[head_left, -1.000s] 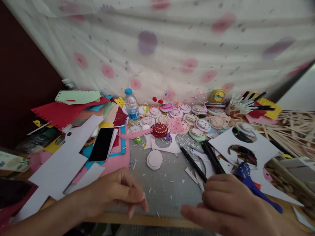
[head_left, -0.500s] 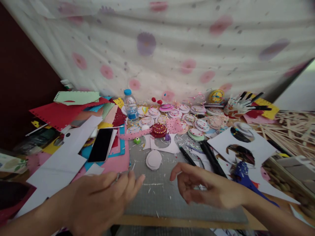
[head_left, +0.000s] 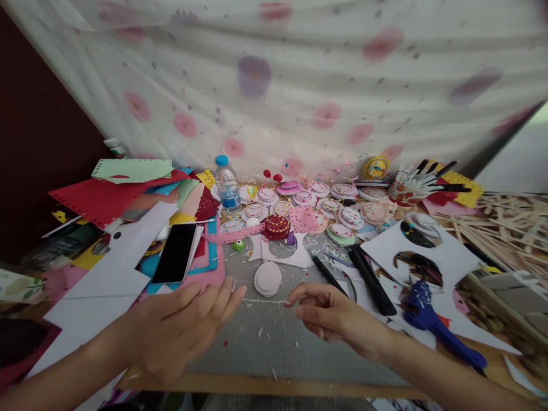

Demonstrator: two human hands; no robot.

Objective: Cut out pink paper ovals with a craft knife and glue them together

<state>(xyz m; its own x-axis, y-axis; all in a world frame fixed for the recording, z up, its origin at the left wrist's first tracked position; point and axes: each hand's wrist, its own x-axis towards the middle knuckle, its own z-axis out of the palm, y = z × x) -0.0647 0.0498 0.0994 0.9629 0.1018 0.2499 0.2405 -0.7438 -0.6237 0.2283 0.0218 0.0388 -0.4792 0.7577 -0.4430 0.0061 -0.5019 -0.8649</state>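
Observation:
My left hand (head_left: 184, 322) is above the left side of the grey mat (head_left: 265, 357), palm down, fingers stretched out. My right hand (head_left: 338, 314) has its fingers curled, with thumb and index finger close together. A thin whitish strand (head_left: 265, 301) runs between the fingertips of both hands; its right end meets a tiny reddish bit at my right fingertips. Whether my left fingers grip it is hidden. Just beyond the strand lies a stacked white paper disc (head_left: 268, 278). Behind that are a white paper offcut (head_left: 295, 257) and a dark red dotted disc (head_left: 276, 226).
Coloured paper sheets (head_left: 98, 197), a phone (head_left: 175, 252) and a water bottle (head_left: 227, 185) stand or lie left. Decorated paper discs (head_left: 303, 197) crowd the back. To the right are black-handled tools (head_left: 371, 279), a blue glue gun (head_left: 445, 328) and wooden sticks (head_left: 509, 228).
My right hand has moved slightly left and its fingers have closed in. My left hand has shifted a little. The thin strand now sits farther back, nearer the paper disc.

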